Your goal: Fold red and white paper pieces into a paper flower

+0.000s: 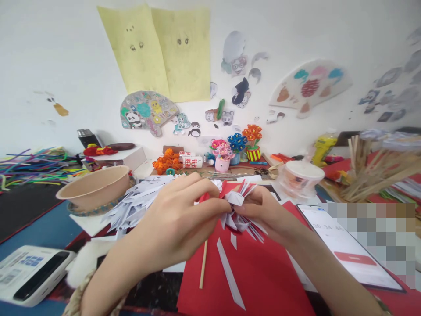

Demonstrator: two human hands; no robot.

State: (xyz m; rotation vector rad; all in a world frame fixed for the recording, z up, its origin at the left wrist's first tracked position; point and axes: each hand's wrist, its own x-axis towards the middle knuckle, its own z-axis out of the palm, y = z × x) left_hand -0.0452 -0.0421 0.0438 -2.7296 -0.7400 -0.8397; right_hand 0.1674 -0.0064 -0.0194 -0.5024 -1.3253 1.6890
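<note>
My left hand (179,219) and my right hand (263,210) meet over the table, fingers pinched together on a red and white folded-paper piece (237,195) with spiky flaps. A thin wooden stick (204,263) hangs down from under my left hand. Below lies a red paper sheet (263,281) with a loose white paper strip (230,274) on it. A fan of white folded strips (138,204) spreads out behind my left hand.
A tan bowl (95,186) stands at left. A phone (348,245) lies at right, a white device (31,274) at lower left. Pipe cleaners (33,164), a clear tub (302,177), wooden sticks (375,171) and small flower pots (237,151) line the back.
</note>
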